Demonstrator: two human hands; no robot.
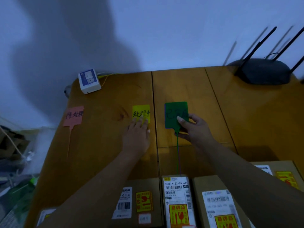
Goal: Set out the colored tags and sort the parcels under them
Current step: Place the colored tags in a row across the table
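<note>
While I am watching through the head camera, three tags are lying in a row across the far half of the desk (102,145). On the left, the pink tag (73,116) is lying flat by itself, its thin tail pointing toward me and nothing touching it. In the middle, the left hand (136,137) is pressing the yellow tag (141,112) down with straight, flat fingers, gripping nothing. Just to its right, past the seam in the desk, the right hand (194,127) is pinching the green tag (176,112) at its lower right corner, thumb on top and fingers curled beneath. A bluish edge and a second thin tail are showing under the green one; I cannot tell whether another tag is lying beneath it.

I am judging the tag-laying as nearly finished: pink looks placed, while yellow and green are being settled. The sorting is not yet begun, because the parcels (178,201) are all sitting in a line along the near edge, under both forearms.

Around the work, clutter (14,145) is lying on the floor to the left, a small white box (89,80) is sitting at the back left corner, and a black router (264,71) is standing at the back right. Both are well behind the tags. The green tail, running down to the middle parcel, is what I am watching as a possible snag.
</note>
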